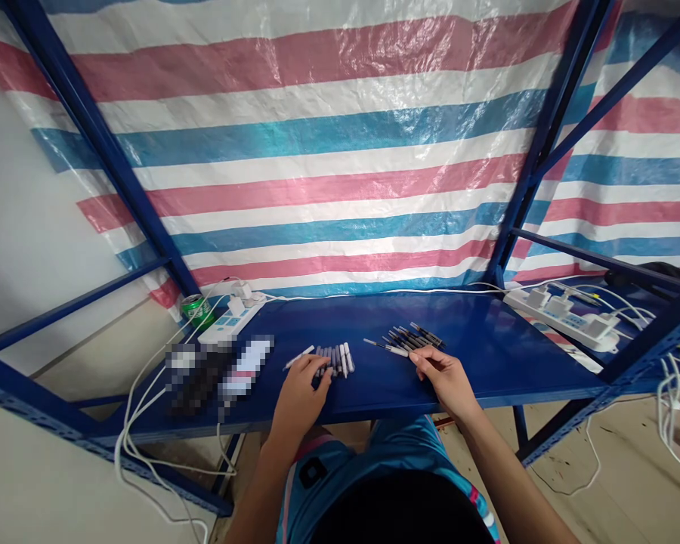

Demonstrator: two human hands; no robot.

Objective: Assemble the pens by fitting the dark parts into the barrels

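My left hand (301, 387) rests over a row of slim pens (335, 360), its thumb and forefinger apart. The pens lie side by side, white at the right end and greyish-purple toward my fingers, which hide part of the row. Beyond my knuckles a single white pen-like piece (298, 357) lies at a slant. Between thumb and forefinger, my right hand (439, 375) pinches a pen refill (395, 350), thin-tipped and whitish with a dark stretch, pointing left. Just behind that hand lies a bunch of dark refills (411, 337) with thin tips.
The blue metal shelf (317, 317) stands between blue posts before a striped tarp (340, 181). To the left are a green can (197, 310), a white power strip (230, 323) and pixelated items (246, 368). Another power strip (564, 317) with plugs and cables sits at right.
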